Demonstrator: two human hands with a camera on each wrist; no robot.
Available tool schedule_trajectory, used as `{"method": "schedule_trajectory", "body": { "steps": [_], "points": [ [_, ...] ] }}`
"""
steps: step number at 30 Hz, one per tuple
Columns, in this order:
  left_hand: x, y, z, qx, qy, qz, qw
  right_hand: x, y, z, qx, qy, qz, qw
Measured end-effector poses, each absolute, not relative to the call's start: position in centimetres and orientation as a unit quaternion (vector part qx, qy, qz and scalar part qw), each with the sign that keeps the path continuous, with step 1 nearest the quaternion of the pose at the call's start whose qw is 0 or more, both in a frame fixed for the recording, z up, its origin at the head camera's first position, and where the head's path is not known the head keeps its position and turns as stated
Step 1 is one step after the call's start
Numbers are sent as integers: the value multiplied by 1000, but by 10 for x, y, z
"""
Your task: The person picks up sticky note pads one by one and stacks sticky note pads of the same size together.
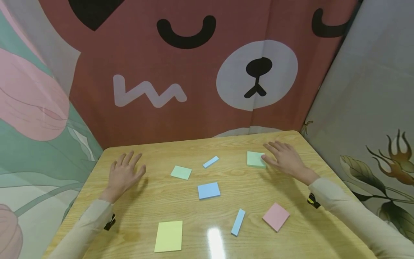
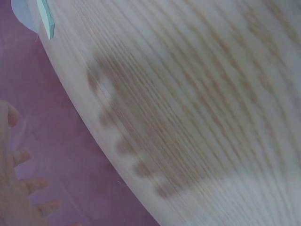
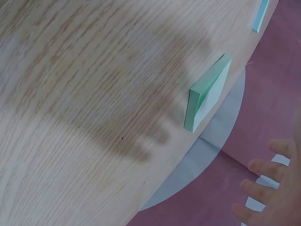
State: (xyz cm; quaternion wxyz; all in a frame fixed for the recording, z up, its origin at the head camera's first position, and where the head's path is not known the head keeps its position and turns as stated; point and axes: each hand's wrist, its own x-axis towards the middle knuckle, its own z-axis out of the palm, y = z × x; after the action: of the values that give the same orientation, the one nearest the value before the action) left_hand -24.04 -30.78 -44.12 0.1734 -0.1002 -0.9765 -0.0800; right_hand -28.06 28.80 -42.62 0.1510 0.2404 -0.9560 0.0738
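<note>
My left hand (image 1: 122, 175) hovers above the left side of the table with its fingers spread and nothing in it. Over the back right, my right hand (image 1: 286, 160) is also spread and holds nothing; its thumb overlaps the edge of a thick green sticky-note pad (image 1: 256, 159) in the head view. In the right wrist view that pad (image 3: 209, 94) lies on the table, apart from the fingers (image 3: 258, 190). A thinner green pad (image 1: 181, 172) is the nearest pad to my left hand. Between the hands lie a blue pad (image 1: 208, 190) and a narrow blue strip pad (image 1: 211, 162).
Nearer the front are a yellow pad (image 1: 169, 236), a second narrow blue strip pad (image 1: 238, 222) and a pink pad (image 1: 276, 217). The wooden table (image 1: 136, 223) ends at a bear-print curtain (image 1: 181, 122) behind; patterned cloths hang at both sides.
</note>
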Motion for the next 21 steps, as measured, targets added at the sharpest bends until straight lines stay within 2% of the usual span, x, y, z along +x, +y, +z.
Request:
{"method": "schedule_trajectory", "body": {
  "steps": [4, 21],
  "points": [
    [-240, -307, -444, -102, -976, -81, 172, -280, 285, -430, 251, -951, 69, 165],
    [-242, -303, -448, -111, -973, -79, 186, -274, 268, -436, 278, -945, 60, 161]
  ]
}}
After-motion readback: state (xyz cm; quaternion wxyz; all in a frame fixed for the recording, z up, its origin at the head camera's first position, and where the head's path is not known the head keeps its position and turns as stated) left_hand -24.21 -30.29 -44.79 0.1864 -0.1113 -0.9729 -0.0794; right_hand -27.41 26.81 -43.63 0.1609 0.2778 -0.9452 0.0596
